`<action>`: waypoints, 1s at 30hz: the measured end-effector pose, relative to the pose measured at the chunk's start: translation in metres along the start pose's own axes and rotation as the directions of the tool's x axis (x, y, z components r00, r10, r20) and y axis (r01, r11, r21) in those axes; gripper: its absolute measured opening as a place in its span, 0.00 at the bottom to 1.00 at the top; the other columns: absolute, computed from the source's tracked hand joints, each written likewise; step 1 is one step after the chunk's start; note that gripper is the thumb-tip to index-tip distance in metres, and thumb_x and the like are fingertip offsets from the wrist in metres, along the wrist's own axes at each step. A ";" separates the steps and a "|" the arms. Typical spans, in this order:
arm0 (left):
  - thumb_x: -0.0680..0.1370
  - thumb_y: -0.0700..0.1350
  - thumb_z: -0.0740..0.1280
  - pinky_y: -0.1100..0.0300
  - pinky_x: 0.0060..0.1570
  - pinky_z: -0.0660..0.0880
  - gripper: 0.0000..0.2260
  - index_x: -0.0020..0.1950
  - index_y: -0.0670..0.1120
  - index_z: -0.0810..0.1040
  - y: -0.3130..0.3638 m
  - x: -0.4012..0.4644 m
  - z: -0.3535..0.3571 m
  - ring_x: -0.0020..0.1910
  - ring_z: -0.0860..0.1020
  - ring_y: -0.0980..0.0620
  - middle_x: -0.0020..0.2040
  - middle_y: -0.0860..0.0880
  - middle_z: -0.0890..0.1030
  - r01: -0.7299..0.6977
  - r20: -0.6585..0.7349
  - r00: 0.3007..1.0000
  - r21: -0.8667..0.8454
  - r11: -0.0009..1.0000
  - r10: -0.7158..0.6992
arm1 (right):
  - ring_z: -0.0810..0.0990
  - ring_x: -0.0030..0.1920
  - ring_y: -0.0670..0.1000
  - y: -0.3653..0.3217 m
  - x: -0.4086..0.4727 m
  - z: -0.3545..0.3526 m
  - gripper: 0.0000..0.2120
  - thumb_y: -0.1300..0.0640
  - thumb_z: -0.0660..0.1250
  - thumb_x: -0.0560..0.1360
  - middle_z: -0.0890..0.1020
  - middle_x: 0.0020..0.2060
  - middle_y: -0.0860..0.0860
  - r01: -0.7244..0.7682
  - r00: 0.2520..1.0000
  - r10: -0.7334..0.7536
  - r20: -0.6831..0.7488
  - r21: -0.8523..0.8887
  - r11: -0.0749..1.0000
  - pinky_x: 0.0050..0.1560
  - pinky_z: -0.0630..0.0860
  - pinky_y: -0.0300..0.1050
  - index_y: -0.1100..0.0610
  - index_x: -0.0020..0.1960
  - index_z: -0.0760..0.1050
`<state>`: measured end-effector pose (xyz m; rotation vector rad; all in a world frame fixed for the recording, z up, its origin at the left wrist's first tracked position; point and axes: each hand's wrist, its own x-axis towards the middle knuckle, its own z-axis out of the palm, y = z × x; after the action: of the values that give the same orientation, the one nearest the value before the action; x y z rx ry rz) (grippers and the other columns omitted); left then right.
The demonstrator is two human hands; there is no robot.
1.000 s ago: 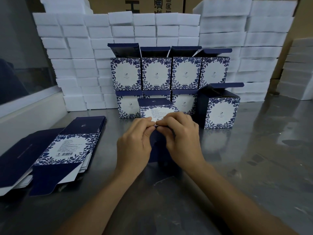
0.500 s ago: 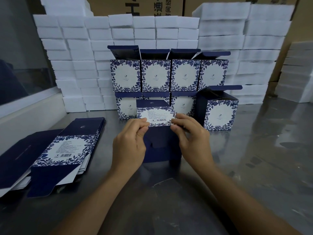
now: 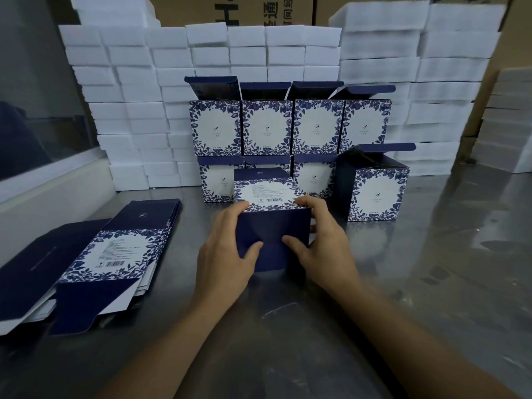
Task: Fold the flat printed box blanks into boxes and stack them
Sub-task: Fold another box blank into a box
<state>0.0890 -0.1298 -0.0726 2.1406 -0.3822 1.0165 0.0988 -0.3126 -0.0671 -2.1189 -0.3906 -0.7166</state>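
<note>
Dozens of white foam blocks (image 3: 129, 116) form a wall across the far side of a steel table (image 3: 431, 269). Against that wall stands the stack of finished boxes (image 3: 290, 128), blue floral print, two rows high, top flaps open; one more open box (image 3: 374, 191) stands alone at the right end. At near left lies a pile of flat box blanks (image 3: 95, 260), barcode panel upward. In the middle, just in front of the stack, sits the box being folded (image 3: 273, 223), its plain navy panel facing the viewer and its barcode panel on top. The left hand (image 3: 224, 251) and right hand (image 3: 325, 240) clamp it from either side, thumbs pressing on the navy face. A second ago the fingertips met at its top edge, pinching a flap; now the hands have spread apart and the panel looks closed flat. That suggests this end is tucked shut, and the box is probably nearly ready for the stack.
</note>
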 end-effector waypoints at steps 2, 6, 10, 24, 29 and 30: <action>0.68 0.43 0.78 0.58 0.45 0.74 0.31 0.66 0.56 0.67 0.001 0.000 -0.002 0.53 0.74 0.56 0.61 0.55 0.73 -0.018 -0.053 0.998 0.038 0.999 0.020 | 0.79 0.54 0.50 -0.003 0.000 0.003 0.28 0.54 0.76 0.72 0.76 0.61 0.41 0.037 0.999 -0.038 -0.029 -0.045 0.998 0.51 0.79 0.57 0.39 0.63 0.64; 0.66 0.43 0.79 0.57 0.42 0.71 0.29 0.60 0.52 0.66 0.005 0.001 -0.003 0.51 0.73 0.53 0.56 0.50 0.75 -0.016 -0.128 0.991 0.080 0.997 0.026 | 0.78 0.48 0.52 -0.007 -0.003 0.004 0.26 0.53 0.75 0.71 0.77 0.58 0.42 0.066 0.992 -0.074 -0.101 -0.085 0.994 0.47 0.78 0.55 0.40 0.60 0.63; 0.66 0.44 0.80 0.53 0.39 0.75 0.29 0.59 0.52 0.66 0.003 0.001 -0.003 0.49 0.75 0.49 0.55 0.49 0.75 -0.024 -0.137 0.990 0.093 0.995 0.036 | 0.77 0.44 0.51 -0.009 -0.002 0.005 0.26 0.52 0.75 0.71 0.78 0.55 0.42 0.068 0.991 -0.080 -0.107 -0.110 0.992 0.44 0.78 0.54 0.41 0.59 0.62; 0.80 0.44 0.61 0.55 0.44 0.74 0.06 0.56 0.51 0.67 0.012 -0.001 0.002 0.44 0.76 0.50 0.48 0.48 0.75 -0.107 -0.148 0.985 -0.143 0.984 0.086 | 0.76 0.41 0.46 0.001 -0.001 0.002 0.15 0.42 0.70 0.74 0.76 0.39 0.46 -0.066 0.985 0.091 -0.144 0.167 0.984 0.44 0.73 0.44 0.51 0.40 0.71; 0.76 0.43 0.70 0.56 0.48 0.78 0.14 0.57 0.52 0.69 0.007 0.000 0.004 0.49 0.77 0.53 0.50 0.52 0.74 -0.079 -0.120 0.991 -0.210 0.975 0.054 | 0.78 0.44 0.44 0.010 -0.001 0.003 0.16 0.35 0.64 0.71 0.77 0.43 0.42 -0.166 0.974 0.202 -0.106 0.281 0.945 0.49 0.76 0.49 0.43 0.50 0.66; 0.75 0.45 0.72 0.59 0.49 0.78 0.15 0.57 0.52 0.70 0.005 0.000 0.004 0.50 0.77 0.55 0.51 0.52 0.75 -0.073 -0.115 0.992 -0.219 0.973 0.049 | 0.77 0.42 0.42 0.011 -0.001 0.003 0.17 0.33 0.63 0.71 0.77 0.43 0.42 -0.171 0.972 0.211 -0.103 0.303 0.938 0.48 0.75 0.49 0.42 0.51 0.65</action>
<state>0.0885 -0.1366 -0.0720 1.8745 -0.4879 1.0675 0.1047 -0.3171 -0.0759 -1.7892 -0.1983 -0.6409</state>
